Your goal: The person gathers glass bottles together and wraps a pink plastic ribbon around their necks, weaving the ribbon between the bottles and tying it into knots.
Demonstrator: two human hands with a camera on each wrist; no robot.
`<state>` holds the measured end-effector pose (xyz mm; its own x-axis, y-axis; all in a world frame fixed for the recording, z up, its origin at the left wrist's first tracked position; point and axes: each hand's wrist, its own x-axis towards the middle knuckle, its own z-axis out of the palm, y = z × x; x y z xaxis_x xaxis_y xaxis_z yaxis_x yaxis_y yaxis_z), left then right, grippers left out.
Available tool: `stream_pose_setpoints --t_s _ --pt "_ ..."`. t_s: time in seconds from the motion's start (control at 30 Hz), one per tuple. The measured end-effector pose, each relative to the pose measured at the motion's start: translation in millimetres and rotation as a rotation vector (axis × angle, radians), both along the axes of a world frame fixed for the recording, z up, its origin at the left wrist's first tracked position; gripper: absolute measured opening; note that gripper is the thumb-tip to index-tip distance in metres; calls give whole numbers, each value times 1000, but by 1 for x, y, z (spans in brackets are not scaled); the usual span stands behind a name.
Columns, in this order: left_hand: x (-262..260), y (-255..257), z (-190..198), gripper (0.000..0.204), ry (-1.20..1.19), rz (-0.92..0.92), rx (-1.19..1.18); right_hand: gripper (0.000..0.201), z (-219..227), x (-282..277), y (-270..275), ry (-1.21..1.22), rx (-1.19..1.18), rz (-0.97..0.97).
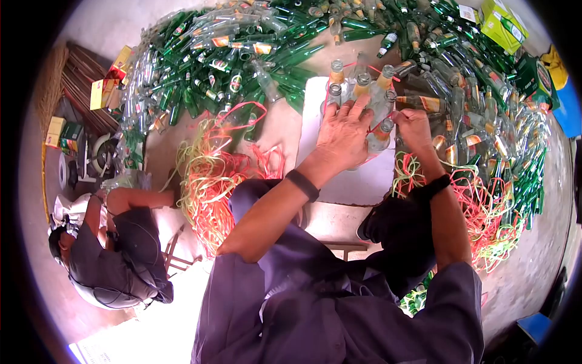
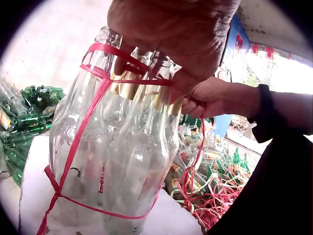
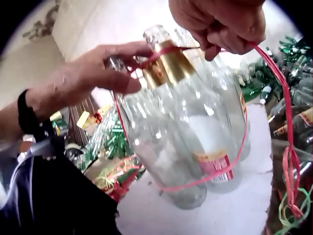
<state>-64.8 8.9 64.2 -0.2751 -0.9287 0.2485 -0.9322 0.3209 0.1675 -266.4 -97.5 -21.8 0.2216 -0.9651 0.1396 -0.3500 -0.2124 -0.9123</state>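
A bundle of clear glass bottles (image 3: 156,127) with gold neck labels stands upright on a white board (image 1: 345,185). Red plastic string (image 2: 78,142) circles the bundle low down and again around the necks, with a knot on one side. My left hand (image 1: 342,136) grips the bottle necks from above, its fingers spread among them. Beside the necks, my right hand (image 1: 415,130) holds the red string between curled fingers. From that fist a doubled length of string (image 3: 287,112) hangs down past the bundle. Some left fingertips are hidden behind the necks.
Piles of green and clear bottles (image 1: 236,67) surround the board at the back and right. Tangles of red and green string (image 1: 212,194) lie at both sides. Another person (image 1: 115,255) sits at the left. A green carton (image 1: 503,27) stands at the back right.
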Motion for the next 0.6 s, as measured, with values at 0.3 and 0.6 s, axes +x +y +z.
stream_pose_setpoints --t_s 0.3,0.6 --pt "7 -16 20 48 125 -141 -22 16 3 -1 5 -507 823 21" --pt "-17 -59 11 21 235 -62 225 20 -15 -16 -8 -764 1175 268"
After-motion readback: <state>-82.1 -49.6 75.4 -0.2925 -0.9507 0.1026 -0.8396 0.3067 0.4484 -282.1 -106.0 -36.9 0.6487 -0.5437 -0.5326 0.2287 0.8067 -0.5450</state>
